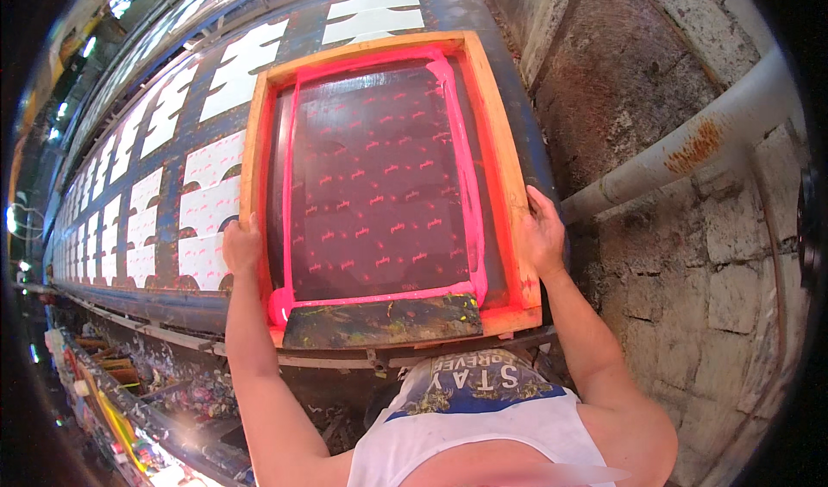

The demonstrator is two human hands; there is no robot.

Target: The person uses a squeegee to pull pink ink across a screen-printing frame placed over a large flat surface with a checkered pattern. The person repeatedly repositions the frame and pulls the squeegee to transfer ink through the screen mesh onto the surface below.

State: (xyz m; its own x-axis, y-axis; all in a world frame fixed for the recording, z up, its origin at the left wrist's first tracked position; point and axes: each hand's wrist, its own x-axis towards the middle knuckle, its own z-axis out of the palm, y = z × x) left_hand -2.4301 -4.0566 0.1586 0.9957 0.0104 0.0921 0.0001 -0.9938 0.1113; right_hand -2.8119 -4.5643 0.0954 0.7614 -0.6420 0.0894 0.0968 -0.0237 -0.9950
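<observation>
A screen printing frame (498, 112) of pale wood lies in front of me, its dark mesh (377, 176) bearing rows of small pink marks. Bright pink ink lines the mesh edges, thickest along the right side. My left hand (242, 244) is closed on the frame's left rail; my right hand (542, 231) grips the right rail, thumb toward the top. Across the near end of the frame rests a stained dark squeegee (382, 321), touched by neither hand. Whether the frame lies flat on the table or is slightly raised, I cannot tell.
White cut sheets (246, 69) lie in rows on the long dark table (309, 34); those just left of the frame carry pink prints. A rusty pipe (690, 146) and a block wall (681, 289) stand close on the right. Cluttered shelving (164, 392) sits at lower left.
</observation>
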